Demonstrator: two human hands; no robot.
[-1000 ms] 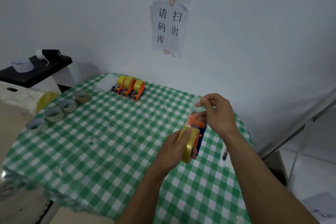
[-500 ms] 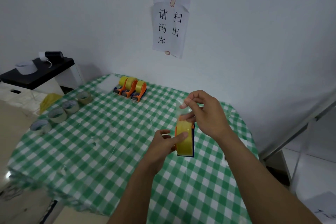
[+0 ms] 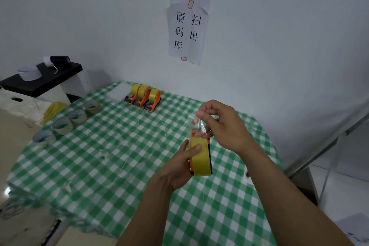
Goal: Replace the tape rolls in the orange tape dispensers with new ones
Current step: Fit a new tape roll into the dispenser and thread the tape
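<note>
1. Brownish spent tape rolls [image 3: 68, 120] sit in a line along the far-left edge of the checked desk [image 3: 95, 166], well apart from the hands; a black side stand [image 3: 46, 78] lies beyond them.
2. Three orange tape dispensers [image 3: 144, 97], each carrying a yellow roll, stand side by side at the back of the desk near the wall; they look already refilled.
3. At centre, the left hand [image 3: 175, 168] is closed around the fourth dispenser [image 3: 200, 158], held above the desk, thumb pressed on the face of its yellow roll.
4. Just right of it, the right hand [image 3: 221, 124] has its fingers [image 3: 201, 115] pinched on the clear tape end [image 3: 196, 124], lifted above the dispenser's front; this looks like threading the free end toward the cutter.
5. To do it well: keep the strip taut and straight so it does not fold onto itself; steady the roll with the thumb; lay the end squarely over the blade.
</note>
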